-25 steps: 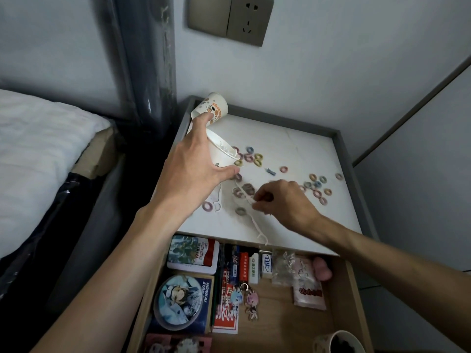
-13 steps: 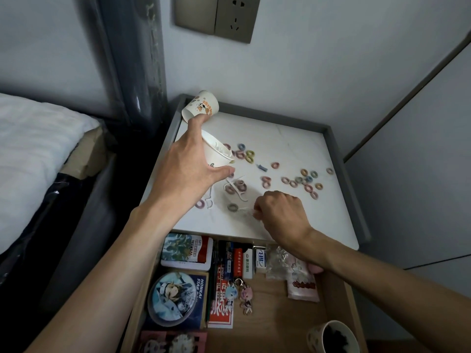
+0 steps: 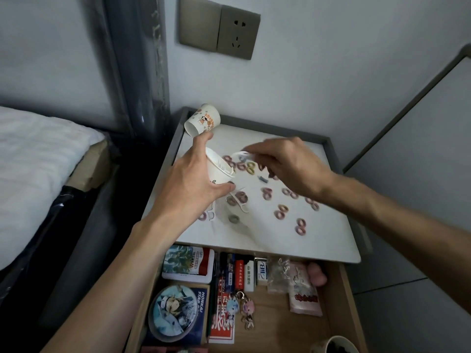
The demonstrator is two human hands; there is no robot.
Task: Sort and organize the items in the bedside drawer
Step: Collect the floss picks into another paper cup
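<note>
Bare forearms, bare left hand (image 3: 188,186), right hand (image 3: 293,168).

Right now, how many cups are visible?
3: a printed white paper cup tipped at the nightstand's rear left corner; a second white cup in the left hand; a cropped cup in the drawer.

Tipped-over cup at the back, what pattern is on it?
White cup with orange cartoon print; head view.

Bedroom: bed (image 3: 38,159), bedside drawer (image 3: 280,314).
</note>
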